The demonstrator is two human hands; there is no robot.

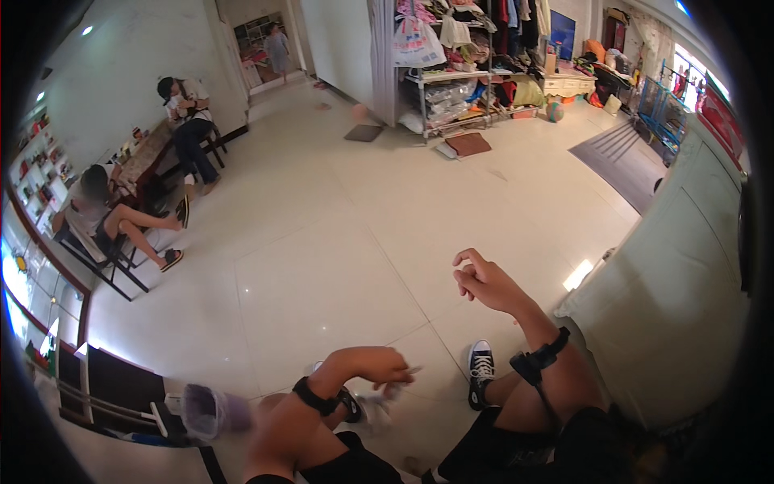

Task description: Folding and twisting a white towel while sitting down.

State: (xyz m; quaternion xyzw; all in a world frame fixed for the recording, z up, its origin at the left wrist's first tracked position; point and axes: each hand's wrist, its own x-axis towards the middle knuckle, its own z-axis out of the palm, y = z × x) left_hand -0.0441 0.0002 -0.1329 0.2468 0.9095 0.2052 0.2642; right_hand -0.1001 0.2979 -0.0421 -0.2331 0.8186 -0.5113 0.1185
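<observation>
My left hand (382,365) hangs low in front of my knees, with its fingers closed on a thin pale item (394,387) that looks like a scrap of film or tissue; blur hides what it is. Below it, near my left shoe (351,405), is a blurred whitish shape (376,416). Farther right and higher, my right hand (487,283) is raised over the tiled floor. Its fingers are loosely bent, the index finger stands apart from the thumb, and nothing shows in it. Each wrist bears a black strap.
A lined purple bin (233,416) stands at my left; a pale-covered piece of furniture (671,290) is close on my right. Two people sit on chairs (112,266) by a table (145,154). Another person stands in the doorway. A loaded rack (456,75) and mats (611,163) lie beyond.
</observation>
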